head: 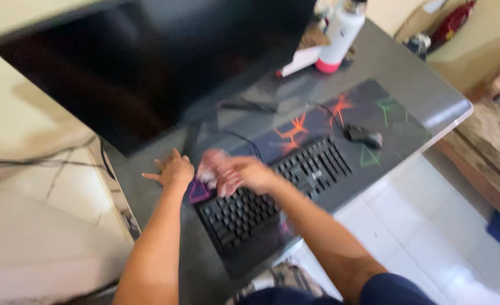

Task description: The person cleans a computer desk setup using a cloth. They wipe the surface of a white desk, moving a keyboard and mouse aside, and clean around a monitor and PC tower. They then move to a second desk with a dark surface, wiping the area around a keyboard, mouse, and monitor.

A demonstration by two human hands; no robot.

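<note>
Head cam view: my left hand (172,170) lies spread flat on the desk (148,186), right hand (244,174) pinching a pinkish cloth (209,164) against the black keyboard (272,195), kinda blurry.

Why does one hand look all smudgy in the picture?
In the head view, the right hand and the pink cloth are smeared by motion blur; the left hand is clearer on the desk, the keyboard slightly soft.

We saw our left hand (172,169) flat on a grey desk (408,68), right hand (244,174) blurred over a pink cloth (209,164), black keyboard (272,192), mouse (364,135), patterned mat (385,107), dark monitor (148,62), white bottle (340,34).
</note>
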